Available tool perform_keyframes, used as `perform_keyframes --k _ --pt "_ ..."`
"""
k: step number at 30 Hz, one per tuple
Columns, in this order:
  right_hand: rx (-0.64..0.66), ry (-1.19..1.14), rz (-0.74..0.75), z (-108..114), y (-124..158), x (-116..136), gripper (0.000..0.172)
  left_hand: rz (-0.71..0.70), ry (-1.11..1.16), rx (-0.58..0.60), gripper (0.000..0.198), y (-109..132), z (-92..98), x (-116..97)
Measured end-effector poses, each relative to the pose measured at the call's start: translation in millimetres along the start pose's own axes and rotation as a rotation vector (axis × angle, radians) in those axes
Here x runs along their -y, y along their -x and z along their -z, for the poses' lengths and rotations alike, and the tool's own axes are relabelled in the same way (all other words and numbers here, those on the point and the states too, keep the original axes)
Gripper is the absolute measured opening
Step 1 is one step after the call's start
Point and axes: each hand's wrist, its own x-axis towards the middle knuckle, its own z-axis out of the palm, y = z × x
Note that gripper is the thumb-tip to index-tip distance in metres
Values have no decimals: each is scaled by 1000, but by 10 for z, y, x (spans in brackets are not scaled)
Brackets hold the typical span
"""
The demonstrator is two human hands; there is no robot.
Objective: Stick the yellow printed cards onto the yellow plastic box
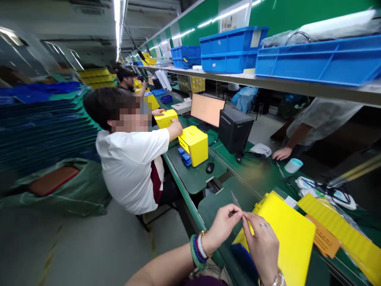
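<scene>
1. Our left hand (222, 228) and right hand (263, 246) pinch 1 thin clear strip (235, 200) together, just above the left corner of the yellow box (285, 238).
2. We reckon it's flimsy: a slack pinch could drop it, a hard one crease it.
3. Orange card (324, 240) right of the box: print's unreadable to us.

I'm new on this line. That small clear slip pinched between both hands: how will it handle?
The clear slip looks film-thin, so probably bendy and almost weightless. The left hand and right hand pinch it by fingertips, so it may slip free. Being see-through, it could be hard to spot on the yellow case.
</scene>
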Motion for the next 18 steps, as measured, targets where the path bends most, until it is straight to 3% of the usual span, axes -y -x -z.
perform_keyframes --k 4,11,18 --pt "28 -44 -99 -148 -115 83 18 -16 -46 23 24 -110 184 35" --pt "169 -594 -587 -377 -447 212 22 -57 -94 117 19 -364 540 44" --pt "78 -836 -931 -456 -595 122 22 4 -7 349 16 -658 759 133"
